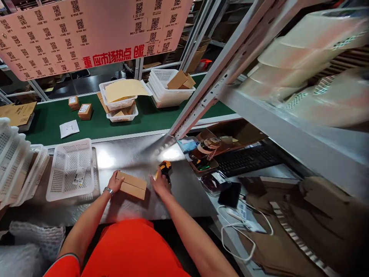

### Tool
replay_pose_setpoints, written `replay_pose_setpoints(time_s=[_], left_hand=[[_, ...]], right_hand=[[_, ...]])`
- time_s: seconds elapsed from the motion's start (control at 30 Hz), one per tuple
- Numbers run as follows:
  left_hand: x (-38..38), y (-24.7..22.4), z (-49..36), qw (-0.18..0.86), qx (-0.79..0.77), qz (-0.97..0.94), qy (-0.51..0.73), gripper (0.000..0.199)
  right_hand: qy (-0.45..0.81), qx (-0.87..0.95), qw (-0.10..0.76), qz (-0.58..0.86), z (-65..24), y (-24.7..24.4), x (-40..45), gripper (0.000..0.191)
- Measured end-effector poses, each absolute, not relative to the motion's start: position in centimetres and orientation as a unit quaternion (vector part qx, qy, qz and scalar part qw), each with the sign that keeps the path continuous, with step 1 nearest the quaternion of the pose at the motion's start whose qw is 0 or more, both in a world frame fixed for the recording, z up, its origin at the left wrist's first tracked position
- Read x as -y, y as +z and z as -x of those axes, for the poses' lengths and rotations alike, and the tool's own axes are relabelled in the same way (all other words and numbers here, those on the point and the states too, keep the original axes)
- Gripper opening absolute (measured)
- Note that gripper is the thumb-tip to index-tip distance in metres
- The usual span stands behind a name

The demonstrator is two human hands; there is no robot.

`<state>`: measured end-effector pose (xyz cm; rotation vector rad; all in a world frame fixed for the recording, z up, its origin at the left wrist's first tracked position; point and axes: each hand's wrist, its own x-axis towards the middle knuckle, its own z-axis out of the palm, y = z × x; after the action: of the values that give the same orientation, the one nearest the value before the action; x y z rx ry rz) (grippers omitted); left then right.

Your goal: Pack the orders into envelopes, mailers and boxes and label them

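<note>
A closed brown cardboard box (133, 185) lies on the metal worktable (184, 200) in front of me. My left hand (115, 182), with a watch at the wrist, grips the box's left end, thumb on top. To the right of the box, my right hand (160, 184) is at a yellow-and-black handheld device (165, 167) that looks like a barcode scanner. Its fingers bend against the scanner while the thumb points out to the left; the palm side of the grip is hidden. Left of the box stands a white perforated basket (92, 165) with a labelled packet (80, 176) inside.
Stacked white baskets (17, 165) stand at far left. Beyond the table runs a green conveyor (95, 129) with small boxes (85, 111) and filled baskets. A metal post (198, 104) rises at right, near a keyboard (248, 158), cables and a shelf. A QR-code board (100, 27) hangs above.
</note>
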<state>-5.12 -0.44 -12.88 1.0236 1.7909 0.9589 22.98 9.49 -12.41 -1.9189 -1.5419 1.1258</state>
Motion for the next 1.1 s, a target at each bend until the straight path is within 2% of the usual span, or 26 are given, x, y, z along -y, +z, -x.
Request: replay_pose_setpoints(time_s=[0.13, 0.2, 0.27, 0.37, 0.5, 0.67, 0.93, 1.1], left_hand=[[0.3, -12.4, 5.0, 0.428, -0.711, -0.413, 0.374, 0.060], [0.2, -12.2, 4.9, 0.408, -0.717, -0.423, 0.376, 0.049], [-0.1, -12.1, 4.7, 0.375, -0.728, -0.433, 0.377, 0.041], [-0.8, -11.9, 4.3, 0.349, -0.737, -0.442, 0.373, 0.039], [-2.2, -11.1, 3.6, 0.355, -0.725, -0.459, 0.371, 0.038], [-3.2, -9.9, 2.7, 0.368, -0.703, -0.470, 0.386, 0.040], [-3.0, -10.0, 2.3, 0.379, -0.717, -0.426, 0.401, 0.038], [-3.8, -9.5, 3.3, 0.369, -0.750, -0.385, 0.392, 0.041]], right_hand=[[0.448, 0.526, 0.216, 0.690, -23.4, -12.6, -11.0, 0.036], [0.479, 0.496, 0.246, 0.681, -24.0, -12.2, -11.3, 0.032], [0.519, 0.470, 0.283, 0.656, -24.7, -11.3, -11.2, 0.042], [0.576, 0.433, 0.356, 0.595, -24.5, -9.2, -9.9, 0.062], [0.639, 0.358, 0.413, 0.541, -21.4, -7.0, -6.8, 0.073], [0.615, 0.422, 0.380, 0.547, -17.9, -7.5, -4.3, 0.076], [0.592, 0.480, 0.337, 0.553, -18.5, -8.7, -4.0, 0.084], [0.599, 0.490, 0.319, 0.548, -18.9, -9.2, -3.8, 0.081]])
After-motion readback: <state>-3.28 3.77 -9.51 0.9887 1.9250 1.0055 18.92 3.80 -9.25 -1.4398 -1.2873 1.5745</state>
